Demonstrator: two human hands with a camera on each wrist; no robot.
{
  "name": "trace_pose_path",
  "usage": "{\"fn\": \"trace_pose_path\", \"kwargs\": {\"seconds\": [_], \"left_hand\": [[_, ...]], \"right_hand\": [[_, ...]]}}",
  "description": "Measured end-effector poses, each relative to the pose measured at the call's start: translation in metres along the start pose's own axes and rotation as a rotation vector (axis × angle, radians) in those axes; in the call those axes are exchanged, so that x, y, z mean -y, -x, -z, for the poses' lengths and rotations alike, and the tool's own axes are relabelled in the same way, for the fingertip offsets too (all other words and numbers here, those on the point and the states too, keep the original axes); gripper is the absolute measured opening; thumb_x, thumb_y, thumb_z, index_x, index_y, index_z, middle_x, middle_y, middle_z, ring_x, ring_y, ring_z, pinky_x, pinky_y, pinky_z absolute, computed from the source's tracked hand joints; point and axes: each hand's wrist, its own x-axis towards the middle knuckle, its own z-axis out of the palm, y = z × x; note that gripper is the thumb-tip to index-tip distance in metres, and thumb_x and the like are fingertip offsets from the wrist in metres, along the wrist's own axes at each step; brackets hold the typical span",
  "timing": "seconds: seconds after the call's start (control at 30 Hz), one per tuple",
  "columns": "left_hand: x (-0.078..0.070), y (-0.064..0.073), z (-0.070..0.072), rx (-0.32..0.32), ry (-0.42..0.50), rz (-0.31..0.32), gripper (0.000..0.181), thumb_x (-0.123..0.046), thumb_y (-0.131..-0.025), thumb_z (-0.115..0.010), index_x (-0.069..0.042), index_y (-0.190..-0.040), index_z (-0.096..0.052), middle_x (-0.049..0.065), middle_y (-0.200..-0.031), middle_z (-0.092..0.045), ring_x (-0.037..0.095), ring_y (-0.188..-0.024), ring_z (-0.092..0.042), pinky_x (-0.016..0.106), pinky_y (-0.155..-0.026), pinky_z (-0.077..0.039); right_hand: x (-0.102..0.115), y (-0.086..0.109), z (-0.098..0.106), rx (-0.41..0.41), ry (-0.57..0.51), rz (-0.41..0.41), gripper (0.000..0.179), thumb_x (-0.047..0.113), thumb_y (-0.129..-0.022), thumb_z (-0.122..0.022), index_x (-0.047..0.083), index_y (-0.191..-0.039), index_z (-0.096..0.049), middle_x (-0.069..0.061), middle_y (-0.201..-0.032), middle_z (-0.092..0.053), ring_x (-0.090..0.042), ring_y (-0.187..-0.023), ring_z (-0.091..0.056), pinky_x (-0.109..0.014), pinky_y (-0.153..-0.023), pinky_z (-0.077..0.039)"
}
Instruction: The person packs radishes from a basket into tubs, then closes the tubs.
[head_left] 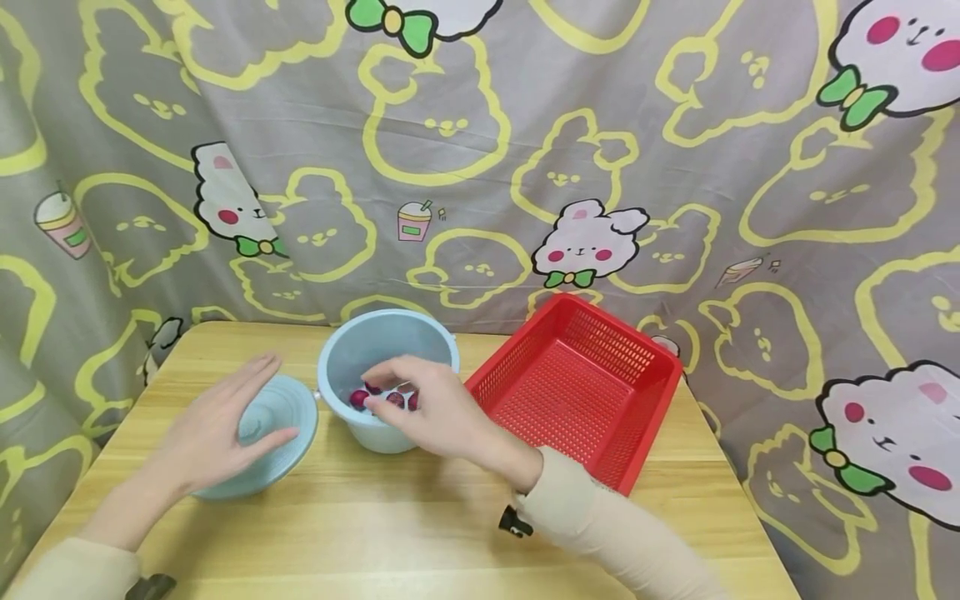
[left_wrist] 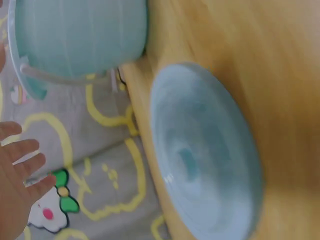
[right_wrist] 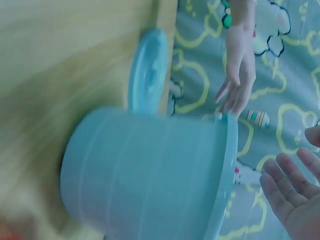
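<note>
A light blue bucket (head_left: 386, 437) stands on the table with several small, round, dark red fruits (head_left: 359, 399) inside; their exact kind is unclear. My right hand (head_left: 431, 408) is over the bucket's opening, its fingers loosely bent above the fruits. In the right wrist view, nothing shows between the right hand's (right_wrist: 295, 195) spread fingers, beside the bucket's rim. To the left lies the bucket's round blue lid (head_left: 300, 398), its knob facing up. Above it hovers my left hand (head_left: 213, 433), fingers extended and thumb apart. The left wrist view shows the lid (left_wrist: 210, 155) apart from that hand.
Right of the bucket is a red perforated plastic basket (head_left: 562, 396), with my right forearm crossing its near left side. A pale handle (left_wrist: 70, 77) hangs at the bucket's side. Behind the wooden table (head_left: 360, 533) hangs a grey patterned curtain (head_left: 465, 200).
</note>
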Motion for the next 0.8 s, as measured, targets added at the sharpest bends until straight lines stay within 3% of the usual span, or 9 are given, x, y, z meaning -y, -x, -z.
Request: {"fn": "trace_pose_path", "kwargs": {"seconds": [0.1,0.23,0.4,0.67,0.8], "left_hand": [[0.010,0.015,0.002,-0.017,0.062,0.049,0.095,-0.043,-0.088,-0.084,-0.016,-0.166,-0.036,0.020,-0.167,-0.043,0.045,-0.154,-0.040,0.059,-0.132,-0.025],[0.024,0.035,0.005,-0.012,0.150,0.173,0.092,-0.037,-0.091,-0.081,-0.024,-0.168,-0.032,0.022,-0.169,-0.038,0.054,-0.153,-0.036,0.075,-0.124,-0.022],[0.041,0.059,0.002,-0.010,0.194,0.258,0.089,-0.034,-0.095,-0.078,-0.022,-0.168,-0.029,0.030,-0.166,-0.038,0.064,-0.146,-0.035,0.083,-0.118,-0.018],[0.069,0.076,-0.009,0.028,0.200,0.330,0.087,-0.034,-0.100,-0.072,-0.019,-0.170,-0.024,0.037,-0.164,-0.034,0.069,-0.144,-0.032,0.088,-0.107,-0.022],[0.082,0.078,-0.009,0.050,0.187,0.361,0.084,-0.036,-0.101,-0.070,-0.014,-0.169,-0.025,0.039,-0.163,-0.034,0.071,-0.131,-0.041,0.086,-0.096,-0.033]], "right_hand": [[0.006,0.005,-0.014,-0.002,0.032,0.063,0.025,0.022,-0.098,-0.074,0.015,-0.123,-0.075,0.001,-0.117,-0.077,-0.007,-0.097,-0.071,-0.013,-0.088,-0.056],[0.009,0.012,-0.038,0.028,0.093,0.126,0.028,0.025,-0.101,-0.072,0.015,-0.127,-0.073,0.003,-0.125,-0.076,-0.005,-0.116,-0.070,-0.011,-0.104,-0.051],[0.002,0.018,-0.074,0.103,0.119,0.147,0.033,0.030,-0.104,-0.068,0.017,-0.134,-0.069,0.006,-0.135,-0.072,0.001,-0.129,-0.064,-0.007,-0.110,-0.044],[-0.016,0.013,-0.123,0.172,0.017,0.014,0.041,0.029,-0.104,-0.067,0.017,-0.143,-0.062,0.002,-0.144,-0.067,-0.002,-0.125,-0.065,-0.003,-0.099,-0.047],[-0.026,0.006,-0.144,0.190,-0.016,-0.106,0.047,0.032,-0.104,-0.067,0.019,-0.148,-0.058,0.004,-0.149,-0.063,-0.003,-0.128,-0.062,-0.008,-0.100,-0.049]]}}
